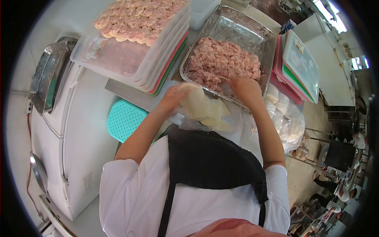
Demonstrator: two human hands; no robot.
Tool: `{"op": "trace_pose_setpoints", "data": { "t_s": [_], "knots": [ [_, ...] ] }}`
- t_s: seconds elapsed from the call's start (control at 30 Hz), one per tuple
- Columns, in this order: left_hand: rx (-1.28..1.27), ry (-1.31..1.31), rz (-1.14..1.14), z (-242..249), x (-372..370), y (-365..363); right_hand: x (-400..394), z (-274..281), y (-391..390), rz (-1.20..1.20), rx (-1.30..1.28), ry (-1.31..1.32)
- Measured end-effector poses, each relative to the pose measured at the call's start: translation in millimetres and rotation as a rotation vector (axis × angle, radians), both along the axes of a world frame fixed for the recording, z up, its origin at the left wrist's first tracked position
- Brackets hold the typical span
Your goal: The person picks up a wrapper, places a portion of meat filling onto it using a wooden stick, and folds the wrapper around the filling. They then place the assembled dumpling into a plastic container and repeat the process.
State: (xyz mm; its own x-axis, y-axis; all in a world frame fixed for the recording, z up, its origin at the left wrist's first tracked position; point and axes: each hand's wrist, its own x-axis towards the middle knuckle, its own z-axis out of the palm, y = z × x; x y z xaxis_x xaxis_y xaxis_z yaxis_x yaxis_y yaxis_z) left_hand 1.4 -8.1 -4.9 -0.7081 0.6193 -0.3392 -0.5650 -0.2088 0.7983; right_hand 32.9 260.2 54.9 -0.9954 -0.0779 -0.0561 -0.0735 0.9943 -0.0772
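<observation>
My left hand (175, 97) is closed around a pale round dumpling wrapper (193, 98), just in front of the metal tray's near edge. More thin wrappers (217, 114) lie fanned out beside and beneath it. In the deep metal tray (248, 24), a large mound of ground meat (221, 59) covers the nearer part. My right hand (241, 87) reaches over the tray's near rim, with curled fingers against the meat; the fingertips are partly hidden there.
Stacked clear plastic containers (114, 69) stand at the left, the top one filled with rows of dumplings. A turquoise perforated stool top (125, 119) shows below them. Plastic lids (302, 59) and bagged white pieces (286, 114) are at the right. Other people work far right.
</observation>
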Motion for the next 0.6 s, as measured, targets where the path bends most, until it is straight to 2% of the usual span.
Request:
{"op": "trace_pose_setpoints", "data": {
  "t_s": [0.03,0.1,0.13,0.23,0.3,0.4,0.5,0.6],
  "knots": [
    [-0.051,0.029,0.113,5,1,1,3,-9,-6,0.024,-0.019,-0.026],
    [0.011,0.092,0.376,8,-2,4,8,-24,-20,0.075,-0.056,-0.074],
    [0.046,0.126,0.512,10,-7,7,10,-28,-15,0.050,-0.217,-0.079],
    [0.193,0.078,0.705,20,-25,16,26,-38,12,-0.029,-0.657,-0.045],
    [0.241,0.082,0.677,27,-33,28,37,-43,23,-0.086,-0.886,0.051],
    [0.365,0.030,0.514,23,-43,65,37,4,14,-0.309,-1.118,-0.043],
    [0.574,-0.181,0.402,57,-35,107,29,-5,7,-0.354,-1.323,0.046],
    [0.644,-0.268,0.424,71,-49,122,27,-32,1,-0.189,-0.895,0.297]
  ]
}}
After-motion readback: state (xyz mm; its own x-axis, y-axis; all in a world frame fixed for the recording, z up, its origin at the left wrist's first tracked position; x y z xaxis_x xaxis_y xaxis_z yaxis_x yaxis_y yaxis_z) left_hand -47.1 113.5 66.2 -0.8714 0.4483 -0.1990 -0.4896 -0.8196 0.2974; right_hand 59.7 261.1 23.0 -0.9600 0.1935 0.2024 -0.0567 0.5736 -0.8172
